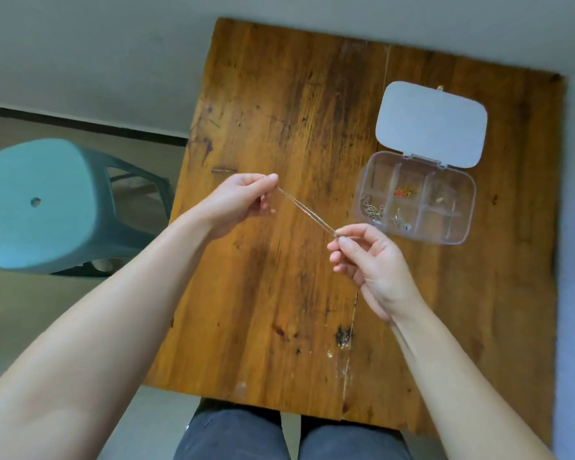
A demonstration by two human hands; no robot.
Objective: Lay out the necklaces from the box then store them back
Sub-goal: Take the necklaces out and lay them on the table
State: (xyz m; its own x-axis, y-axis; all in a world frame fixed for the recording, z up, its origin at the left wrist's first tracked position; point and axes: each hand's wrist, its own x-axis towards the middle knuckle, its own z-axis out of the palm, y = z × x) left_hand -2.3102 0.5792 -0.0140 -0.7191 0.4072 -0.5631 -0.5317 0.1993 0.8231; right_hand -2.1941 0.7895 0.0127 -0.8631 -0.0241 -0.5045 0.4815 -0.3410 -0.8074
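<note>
Head view: both my hands work over the counter (279, 94) with one chain between them.
Left fingers (271, 178): thumb and forefinger pinch one end of the necklace (307, 212), the rest curled under.
Right fingers (342, 241): pinch closed on the other end; clasp or pendant, can't tell.
Necklace: thin, looks doubled, drawn taut on a slant between the two pinches. It seems to be held above the wood, left of the box (471, 207).
Step (my guess): laying-out phase, no necklace on the counter yet.
Doing it well: lower both ends together and keep light tension so the strands don't twist. Set it on bare wood apart from the box, then let go one end at a time.
Left hand (238, 202): farther out, thumb side up, bare forearm coming in from the lower left.
Right hand (365, 260): nearer me, palm turned up toward the camera, forearm from the lower right.
Box: clear, compartmented, open on the right of the counter, lid (432, 122) folded back flat beyond it. Small jewellery in several compartments, too small to sort.
Beyond: teal stool (40, 204) on the floor, left of the counter.
</note>
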